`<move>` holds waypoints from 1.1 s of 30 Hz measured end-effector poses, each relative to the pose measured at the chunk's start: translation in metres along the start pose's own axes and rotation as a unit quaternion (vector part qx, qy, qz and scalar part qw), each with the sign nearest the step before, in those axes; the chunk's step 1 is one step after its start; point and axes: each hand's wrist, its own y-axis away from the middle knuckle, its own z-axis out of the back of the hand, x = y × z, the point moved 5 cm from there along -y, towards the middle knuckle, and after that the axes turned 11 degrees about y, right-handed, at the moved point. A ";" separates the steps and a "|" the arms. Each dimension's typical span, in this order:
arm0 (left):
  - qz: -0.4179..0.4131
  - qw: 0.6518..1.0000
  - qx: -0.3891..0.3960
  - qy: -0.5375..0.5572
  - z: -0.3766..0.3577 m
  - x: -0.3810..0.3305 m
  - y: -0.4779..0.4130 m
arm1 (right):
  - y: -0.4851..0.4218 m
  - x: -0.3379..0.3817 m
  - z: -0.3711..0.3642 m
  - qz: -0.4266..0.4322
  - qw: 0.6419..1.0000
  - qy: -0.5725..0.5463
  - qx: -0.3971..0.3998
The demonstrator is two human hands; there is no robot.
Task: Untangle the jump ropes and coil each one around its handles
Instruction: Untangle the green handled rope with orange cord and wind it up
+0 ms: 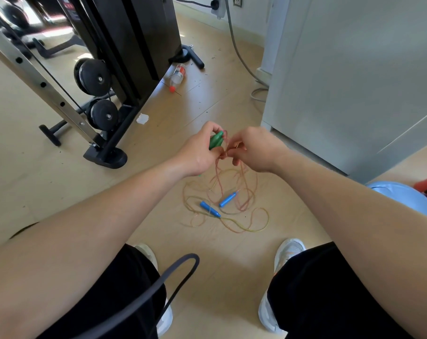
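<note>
My left hand grips the green handles of one jump rope, held above the floor. Just to their right, my right hand pinches thin orange-pink rope strands next to the handles. The strands hang down from both hands into a tangled pile of rope on the floor. Two blue handles of another rope lie in that tangle, one pointing up-right, the other down-right. A yellowish loop trails off to the right of them.
A black weight machine with pulleys stands at left. A bottle and a black grip handle lie beyond. A white cabinet is at right, with a blue ball beside it. A grey band crosses my lap, with my shoes below.
</note>
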 end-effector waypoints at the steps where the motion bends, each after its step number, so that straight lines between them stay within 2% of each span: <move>1: 0.006 1.000 -0.001 0.001 0.002 0.002 -0.001 | 0.000 -0.003 0.005 -0.004 1.000 -0.004 -0.022; 4: 0.021 1.000 -0.019 -0.004 0.011 0.007 -0.006 | 0.000 -0.015 0.019 -0.034 0.994 -0.015 -0.099; 9: 0.042 0.998 -0.035 -0.013 0.023 0.015 -0.006 | 0.002 -0.038 0.031 -0.126 0.975 -0.032 -0.181; 11: 0.046 0.998 -0.034 -0.028 0.027 0.018 -0.006 | 0.002 -0.050 0.034 -0.158 0.973 -0.049 -0.160; 16: 0.027 0.999 -0.026 -0.040 0.023 0.010 -0.006 | 0.006 -0.044 0.010 -0.135 0.985 -0.071 0.083; 18: 0.010 0.998 -0.016 -0.055 0.016 0.003 -0.004 | 0.007 -0.040 0.002 -0.138 0.984 -0.017 0.114; 20: 0.006 0.998 -0.003 -0.059 0.010 0.000 -0.003 | 0.008 -0.040 0.002 -0.162 0.977 0.099 0.092; 22: 0.004 0.999 0.007 -0.050 0.004 -0.002 -0.001 | 0.007 -0.039 0.000 -0.172 0.969 0.162 0.065; 24: 0.004 0.999 0.009 -0.038 0.001 -0.003 0.000 | 0.005 -0.031 0.000 -0.138 0.978 0.151 0.023; 27: -0.003 1.000 0.009 -0.028 -0.004 -0.005 0.001 | 0.004 -0.006 0.005 -0.041 0.993 0.107 -0.037; 33: -0.001 1.000 -0.020 0.011 -0.006 -0.004 -0.001 | 0.006 0.011 -0.008 -0.012 0.998 0.068 -0.003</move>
